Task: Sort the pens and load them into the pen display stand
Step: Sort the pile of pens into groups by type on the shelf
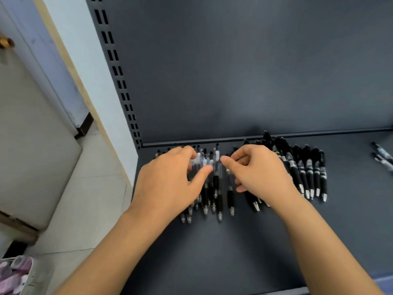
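A row of clear-barrelled pens with black grips lies side by side on the dark grey shelf, tips toward me. My left hand lies over the left part of this row, fingers and thumb curled round several of the pens' upper ends. My right hand hovers just right of them with its fingers curled and its thumb tip beside one clear pen; nothing shows inside it. A second row of solid black pens lies to the right, partly hidden by my right hand.
Two more pens lie apart near the shelf's right edge. The shelf's back panel rises behind the pens, with a slotted upright at its left. A basket of pinkish items stands on the tiled floor at the lower left.
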The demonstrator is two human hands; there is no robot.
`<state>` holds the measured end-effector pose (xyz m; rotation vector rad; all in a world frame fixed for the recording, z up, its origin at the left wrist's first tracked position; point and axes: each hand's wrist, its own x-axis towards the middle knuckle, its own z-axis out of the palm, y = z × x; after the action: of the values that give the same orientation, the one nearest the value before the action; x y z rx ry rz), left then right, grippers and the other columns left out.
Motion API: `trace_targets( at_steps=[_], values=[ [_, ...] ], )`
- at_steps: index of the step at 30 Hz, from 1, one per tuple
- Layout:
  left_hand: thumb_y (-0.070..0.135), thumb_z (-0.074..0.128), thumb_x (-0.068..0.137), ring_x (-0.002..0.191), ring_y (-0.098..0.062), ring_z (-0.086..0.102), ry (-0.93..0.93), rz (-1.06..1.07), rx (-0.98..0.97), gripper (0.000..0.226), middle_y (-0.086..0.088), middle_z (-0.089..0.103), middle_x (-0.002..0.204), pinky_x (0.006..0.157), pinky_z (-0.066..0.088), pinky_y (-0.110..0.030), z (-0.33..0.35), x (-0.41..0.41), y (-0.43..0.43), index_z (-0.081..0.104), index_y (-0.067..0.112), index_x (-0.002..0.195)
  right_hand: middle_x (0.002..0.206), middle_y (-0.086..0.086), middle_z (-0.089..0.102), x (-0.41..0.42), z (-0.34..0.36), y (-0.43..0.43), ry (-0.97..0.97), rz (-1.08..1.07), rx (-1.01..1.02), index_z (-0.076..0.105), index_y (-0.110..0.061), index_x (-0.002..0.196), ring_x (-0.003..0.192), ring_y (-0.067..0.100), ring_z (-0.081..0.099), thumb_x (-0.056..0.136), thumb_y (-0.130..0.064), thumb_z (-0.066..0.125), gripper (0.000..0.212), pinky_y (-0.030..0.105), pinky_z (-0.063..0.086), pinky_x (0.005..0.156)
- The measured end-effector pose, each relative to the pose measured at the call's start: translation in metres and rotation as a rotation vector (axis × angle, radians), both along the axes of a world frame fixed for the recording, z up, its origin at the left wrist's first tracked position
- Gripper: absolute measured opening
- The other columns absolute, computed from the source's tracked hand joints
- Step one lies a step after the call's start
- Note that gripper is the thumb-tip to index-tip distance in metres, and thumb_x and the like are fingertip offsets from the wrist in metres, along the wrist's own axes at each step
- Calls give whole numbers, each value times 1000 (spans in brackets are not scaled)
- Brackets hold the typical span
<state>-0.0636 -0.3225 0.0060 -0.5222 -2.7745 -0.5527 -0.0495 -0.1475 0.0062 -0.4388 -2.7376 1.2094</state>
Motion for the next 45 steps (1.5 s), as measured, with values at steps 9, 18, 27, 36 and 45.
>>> trace_targets(
  at_steps=[9, 18, 27, 36, 45],
  values=[
    [74, 31, 79, 87, -6, 60, -17, -241, -227, 48, 17, 59, 93, 63, 44, -27, 40, 65, 108, 47, 38, 106, 100, -16, 65, 82, 50, 132, 417, -80, 30, 63, -28, 102, 90, 3, 61, 87, -21, 67, 16, 10, 44, 72],
    [65, 37, 88, 92, -13, 61, -145, -245, -190, 46, 11, 63, 97, 76, 49, -33, -7, 116, 312, 52, 30, 113, 91, 0, 69, 108, -5, 340, -132, -260, 387, 62, -17, 95, 85, 24, 63, 86, -41, 61, 26, 29, 45, 72],
    [55, 61, 82, 92, -19, 62, -384, 150, 179, 34, 6, 68, 93, 71, 47, -29, -21, 74, 441, 62, 24, 94, 56, 1, 63, 83, -26, 407, -156, 48, 172, 54, -13, 65, 33, 14, 59, 83, -31, 58, 26, 15, 37, 35],
    [36, 78, 67, 39, -12, 59, -640, 221, 287, 32, 0, 68, 56, 41, 43, -18, -19, 45, 464, 69, 6, 67, 72, 11, 65, 52, -19, 423, -112, 22, 165, 44, -10, 64, 67, 33, 67, 79, -11, 57, 20, 33, 57, 61],
    [31, 66, 84, 59, -21, 57, -720, 135, 377, 28, -16, 70, 73, 53, 44, -23, -20, 54, 454, 68, 3, 77, 61, 8, 63, 26, -16, 408, -262, 100, -76, 61, -6, 75, 43, 20, 62, 80, -23, 71, 21, 30, 56, 45]
  ],
)
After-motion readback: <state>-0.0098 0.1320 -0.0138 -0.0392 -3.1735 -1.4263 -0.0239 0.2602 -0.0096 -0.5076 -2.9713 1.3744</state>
